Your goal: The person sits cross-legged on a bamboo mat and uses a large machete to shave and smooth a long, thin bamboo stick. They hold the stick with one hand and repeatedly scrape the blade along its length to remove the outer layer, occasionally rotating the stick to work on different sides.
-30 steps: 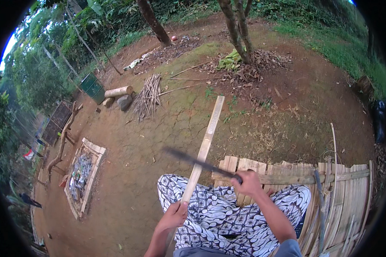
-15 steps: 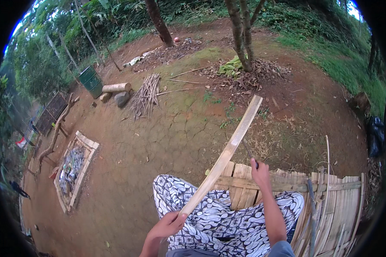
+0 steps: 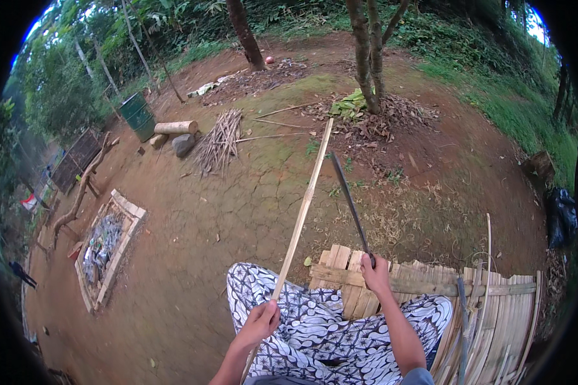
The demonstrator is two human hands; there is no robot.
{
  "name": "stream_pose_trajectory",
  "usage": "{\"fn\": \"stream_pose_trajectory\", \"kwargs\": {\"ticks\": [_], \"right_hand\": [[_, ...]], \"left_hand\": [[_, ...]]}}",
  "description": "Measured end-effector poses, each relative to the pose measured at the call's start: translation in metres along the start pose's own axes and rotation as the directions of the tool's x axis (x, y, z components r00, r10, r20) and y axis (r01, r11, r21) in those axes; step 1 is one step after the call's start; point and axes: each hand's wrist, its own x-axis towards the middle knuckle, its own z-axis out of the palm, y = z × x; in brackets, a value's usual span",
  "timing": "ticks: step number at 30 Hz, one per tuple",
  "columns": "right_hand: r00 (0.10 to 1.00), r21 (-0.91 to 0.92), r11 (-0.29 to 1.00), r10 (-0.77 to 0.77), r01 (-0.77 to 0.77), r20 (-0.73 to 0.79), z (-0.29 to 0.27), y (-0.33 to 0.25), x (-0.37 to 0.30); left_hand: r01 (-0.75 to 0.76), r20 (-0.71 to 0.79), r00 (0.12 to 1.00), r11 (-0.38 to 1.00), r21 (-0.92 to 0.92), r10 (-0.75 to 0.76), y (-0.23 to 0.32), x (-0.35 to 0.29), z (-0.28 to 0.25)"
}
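My left hand (image 3: pixel 260 321) is closed round the lower part of a long bamboo strip (image 3: pixel 307 202), which slants up and away over my lap with its narrow edge toward me. My right hand (image 3: pixel 376 272) grips the handle of a machete (image 3: pixel 349 201). Its dark blade points up and to the left, its tip close to the strip's upper part; whether they touch I cannot tell. Patterned cloth (image 3: pixel 327 327) covers my crossed legs below both hands.
A slatted bamboo platform (image 3: pixel 504 321) lies at my right, with thin strips and a grey stick (image 3: pixel 462 321) on it. Shavings (image 3: pixel 398 221) litter the ground ahead. Farther off are a stick pile (image 3: pixel 219 142), a green drum (image 3: pixel 137 117), a framed fire pit (image 3: pixel 109 250) and a tree (image 3: pixel 368 64).
The bamboo strip has turned from its broad face to its narrow edge and swung left and more upright. My right hand has shifted slightly left, and the machete blade now shows at full length.
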Motion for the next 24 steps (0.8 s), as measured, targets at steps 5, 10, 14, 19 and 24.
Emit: {"fn": "stream_pose_trajectory", "kwargs": {"ticks": [5, 10, 14, 19, 24], "right_hand": [[0.989, 0.128, 0.981, -0.15, 0.147, 0.01, -0.001, -0.031, -0.012], [0.987, 0.198, 0.967, -0.161, 0.161, -0.014, -0.001, -0.033, -0.014], [0.98, 0.219, 0.956, -0.181, 0.196, -0.084, -0.005, -0.035, -0.012], [0.984, 0.255, 0.951, -0.157, 0.174, -0.087, -0.009, -0.04, -0.011], [0.992, 0.361, 0.93, -0.021, 0.066, -0.127, -0.012, -0.027, -0.005]], "left_hand": [[0.081, -0.034, 0.996, 0.996, 0.023, -0.08, -0.015, 0.008, 0.017], [0.121, -0.044, 0.992, 0.981, 0.149, -0.116, -0.042, 0.012, 0.035], [0.104, -0.043, 0.995, 0.914, 0.391, -0.094, -0.067, 0.017, 0.038], [0.101, -0.047, 0.995, 0.895, 0.435, -0.09, -0.075, 0.014, 0.042], [0.112, -0.054, 0.994, 0.902, 0.416, -0.098, -0.073, 0.015, 0.036]]}}
